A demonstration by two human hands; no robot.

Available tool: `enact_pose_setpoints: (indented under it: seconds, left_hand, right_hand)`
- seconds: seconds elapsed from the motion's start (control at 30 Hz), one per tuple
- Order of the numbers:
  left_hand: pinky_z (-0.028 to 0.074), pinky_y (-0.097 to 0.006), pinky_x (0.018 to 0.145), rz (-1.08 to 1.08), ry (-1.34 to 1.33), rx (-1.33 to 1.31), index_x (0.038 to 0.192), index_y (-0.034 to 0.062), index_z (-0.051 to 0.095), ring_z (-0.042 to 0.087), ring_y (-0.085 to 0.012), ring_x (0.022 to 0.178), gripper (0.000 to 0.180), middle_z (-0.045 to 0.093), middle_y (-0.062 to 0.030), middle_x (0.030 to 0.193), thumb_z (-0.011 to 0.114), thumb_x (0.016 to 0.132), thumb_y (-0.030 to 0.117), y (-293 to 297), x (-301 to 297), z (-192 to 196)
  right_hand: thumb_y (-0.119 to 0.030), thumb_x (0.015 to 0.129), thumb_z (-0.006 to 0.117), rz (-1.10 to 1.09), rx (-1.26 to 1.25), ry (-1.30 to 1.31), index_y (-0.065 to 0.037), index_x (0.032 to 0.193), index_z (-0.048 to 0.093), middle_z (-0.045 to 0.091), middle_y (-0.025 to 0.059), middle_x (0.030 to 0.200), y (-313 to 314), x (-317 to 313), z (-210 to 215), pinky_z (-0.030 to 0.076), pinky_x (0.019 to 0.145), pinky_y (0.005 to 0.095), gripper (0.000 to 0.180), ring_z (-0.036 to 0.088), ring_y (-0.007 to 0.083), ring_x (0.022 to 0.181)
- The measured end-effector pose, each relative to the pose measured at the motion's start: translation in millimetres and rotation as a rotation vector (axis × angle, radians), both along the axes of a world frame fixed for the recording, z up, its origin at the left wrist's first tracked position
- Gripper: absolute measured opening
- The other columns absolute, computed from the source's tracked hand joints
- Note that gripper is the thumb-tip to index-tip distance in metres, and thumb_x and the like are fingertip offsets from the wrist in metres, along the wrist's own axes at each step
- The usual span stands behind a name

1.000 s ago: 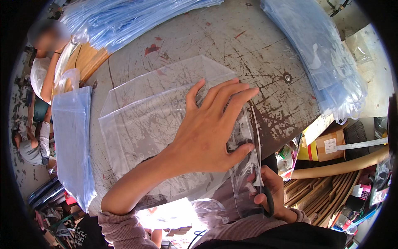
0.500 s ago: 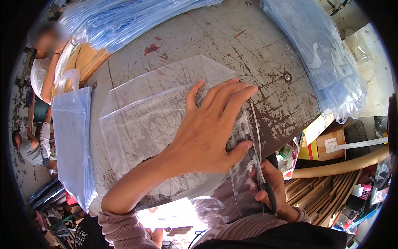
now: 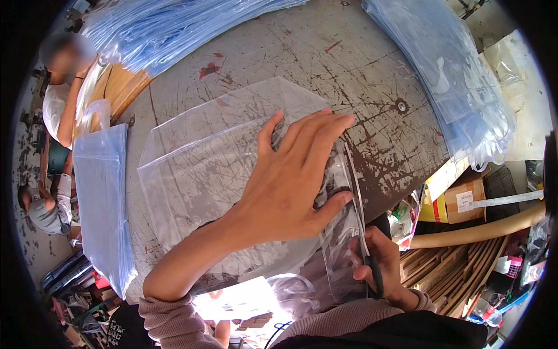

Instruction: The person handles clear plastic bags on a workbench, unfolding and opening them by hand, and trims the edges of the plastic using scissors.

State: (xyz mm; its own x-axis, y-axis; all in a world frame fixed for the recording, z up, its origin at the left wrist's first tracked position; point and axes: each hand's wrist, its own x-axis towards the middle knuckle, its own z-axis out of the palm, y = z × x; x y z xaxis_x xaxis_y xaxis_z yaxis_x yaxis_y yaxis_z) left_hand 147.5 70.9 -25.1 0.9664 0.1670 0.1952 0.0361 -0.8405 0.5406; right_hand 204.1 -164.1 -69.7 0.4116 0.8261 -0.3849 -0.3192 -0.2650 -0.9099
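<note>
A clear plastic bag (image 3: 192, 177) lies spread on the worn tabletop, its lower part hanging past the near edge. My left hand (image 3: 290, 171) rests palm down across it with the fingers stretched out, pressing the sheet flat. At the near right, my right hand (image 3: 381, 256) grips a pair of scissors (image 3: 374, 273) by the dark handle. Its thin metal blades point away from me and run along the bag's right edge. Where exactly the blades meet the plastic is hard to make out.
Stacks of bluish plastic bags lie at the back (image 3: 192, 35), the right (image 3: 447, 81) and the left (image 3: 102, 192) of the scratched table (image 3: 378, 87). A cardboard box (image 3: 465, 200) and stacked cardboard sheets (image 3: 459, 264) stand at the lower right. Two other people are at the far left.
The scissors' handles have come closer together in my right hand. My left hand's fingertips have shifted slightly left and stay on the bag.
</note>
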Motion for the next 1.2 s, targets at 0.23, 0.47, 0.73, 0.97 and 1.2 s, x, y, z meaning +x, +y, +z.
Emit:
enact_pose_setpoints:
  seconds: [0.23,0.47,0.73,0.97,1.2]
  left_hand:
    - [0.014,-0.054,0.107,-0.002,-0.069,-0.053,0.136,0.0071,0.03,0.037,-0.031,0.127,0.076,0.042,-0.0152,0.132,0.067,0.071,0.015,3.5,-1.8,-0.3]
    - [0.045,-0.031,0.065,-0.369,-0.514,0.229,0.101,0.0092,0.063,0.056,-0.0163,0.085,0.036,0.055,-0.0008,0.085,0.067,0.065,0.008,4.4,-9.3,-12.1]
    - [0.034,-0.02,0.048,-0.571,-0.474,0.425,0.088,0.0111,0.067,0.049,-0.0074,0.063,0.018,0.042,0.0055,0.065,0.064,0.07,0.017,-7.2,-13.0,-9.2]
    - [0.029,-0.02,0.046,-0.601,-0.414,0.44,0.1,0.011,0.067,0.041,-0.0038,0.055,0.028,0.034,0.0069,0.061,0.062,0.072,0.015,-6.4,-13.5,-11.1]
    - [0.03,-0.02,0.047,-0.538,-0.368,0.47,0.098,0.015,0.066,0.042,-0.0043,0.055,0.026,0.035,0.0074,0.06,0.061,0.073,0.014,-10.5,-13.9,-14.3]
  right_hand:
    - [-0.04,0.067,0.082,-0.113,0.013,0.077,0.0,0.106,0.05,0.049,-0.0011,0.077,-2.0,19.9,29.2,0.037,0.061,0.021,0.065,0.046,0.0063,0.071]
    - [-0.019,0.068,0.076,-0.238,-0.128,-1.036,0.0,0.12,0.048,0.053,0.0104,0.097,4.3,66.1,45.8,0.044,0.071,0.0293,0.062,0.051,0.0197,0.083]
    - [-0.003,0.076,0.066,-0.18,-0.218,-1.529,0.0,0.116,0.05,0.05,0.0168,0.1,50.5,80.2,43.9,0.043,0.079,0.0393,0.043,0.049,0.034,0.094]
    - [-0.004,0.076,0.066,-0.169,-0.226,-1.586,-0.002,0.11,0.057,0.053,0.0154,0.098,55.8,83.7,45.5,0.045,0.076,0.0404,0.035,0.052,0.0331,0.091]
    - [-0.003,0.073,0.068,-0.164,-0.299,-1.582,-0.005,0.107,0.059,0.053,0.0135,0.098,58.1,80.6,51.1,0.046,0.074,0.0411,0.035,0.052,0.0325,0.09]
